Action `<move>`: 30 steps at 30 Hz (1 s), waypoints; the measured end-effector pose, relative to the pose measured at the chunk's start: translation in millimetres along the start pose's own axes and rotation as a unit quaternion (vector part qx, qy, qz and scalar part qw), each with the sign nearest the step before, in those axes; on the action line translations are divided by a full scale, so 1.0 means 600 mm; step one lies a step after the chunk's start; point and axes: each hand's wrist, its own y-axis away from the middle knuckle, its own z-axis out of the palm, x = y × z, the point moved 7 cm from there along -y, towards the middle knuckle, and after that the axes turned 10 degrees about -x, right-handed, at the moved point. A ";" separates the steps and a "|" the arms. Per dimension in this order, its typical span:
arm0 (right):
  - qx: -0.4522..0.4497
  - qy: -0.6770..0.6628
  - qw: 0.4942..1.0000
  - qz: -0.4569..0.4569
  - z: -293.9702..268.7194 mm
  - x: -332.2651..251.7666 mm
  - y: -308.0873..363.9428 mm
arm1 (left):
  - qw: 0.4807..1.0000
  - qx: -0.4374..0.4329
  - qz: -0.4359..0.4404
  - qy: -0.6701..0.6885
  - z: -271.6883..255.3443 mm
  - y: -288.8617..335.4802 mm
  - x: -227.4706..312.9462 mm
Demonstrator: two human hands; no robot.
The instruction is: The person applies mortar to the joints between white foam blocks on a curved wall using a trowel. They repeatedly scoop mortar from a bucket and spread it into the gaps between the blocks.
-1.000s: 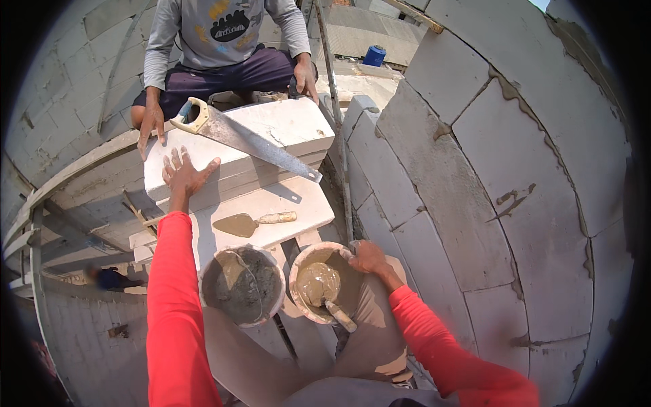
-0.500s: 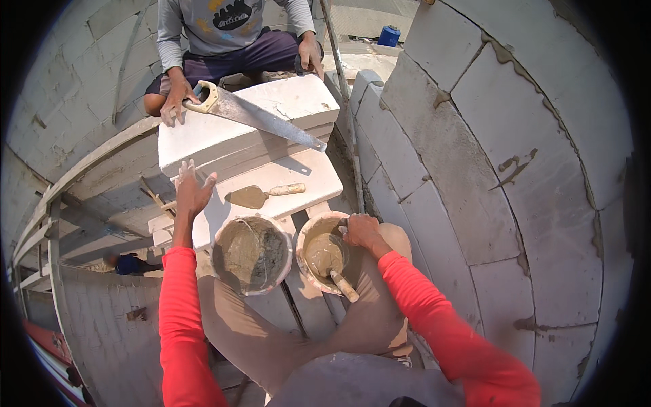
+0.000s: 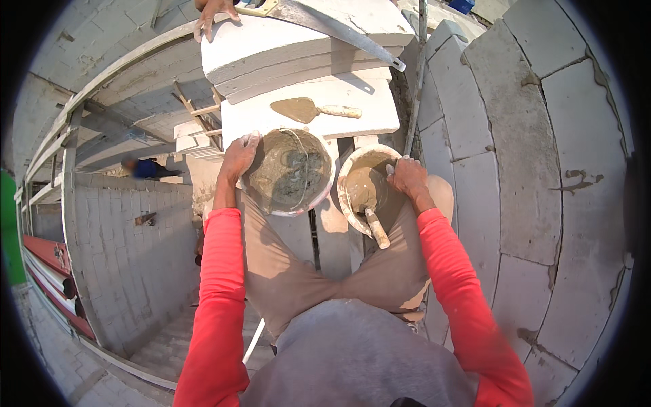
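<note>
My left hand [image 3: 242, 157] is closed over the left rim of a bucket [image 3: 331, 166] of grey-brown mortar, which has a thin wire handle lying across it. My right hand [image 3: 409, 180] grips the right rim of a smaller, pale, mortar-smeared bucket [image 3: 342, 180]. Leaning out of this second bucket is a tool with a wooden handle [image 3: 377, 228]; its lower end is sunk in wet mortar. Both buckets stand between my knees. Just beyond them a pointed trowel [image 3: 296, 108] rests on a white block [image 3: 371, 122].
A handsaw [image 3: 339, 30] lies on stacked white blocks [image 3: 271, 57], with a co-worker's hand [image 3: 214, 15] by its handle. A block wall [image 3: 515, 156] rises at my right. A wooden railing [image 3: 71, 176] and a drop to a lower level are at left, where another person [image 3: 152, 168] shows.
My left hand has come down from the air, where it was open, and taken hold of the left bucket's rim. My right hand stays on its bucket. The view has tilted downward.
</note>
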 end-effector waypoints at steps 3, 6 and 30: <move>-0.037 0.011 0.999 -0.003 0.004 -0.001 -0.008 | 1.000 -0.010 -0.008 0.009 0.001 -0.003 -0.003; -0.060 0.012 0.998 0.000 0.005 -0.004 -0.009 | 1.000 -0.012 -0.007 0.022 -0.005 -0.008 -0.016; -0.037 -0.031 0.999 0.018 -0.025 -0.011 0.017 | 0.996 0.082 0.010 0.030 0.001 -0.040 -0.017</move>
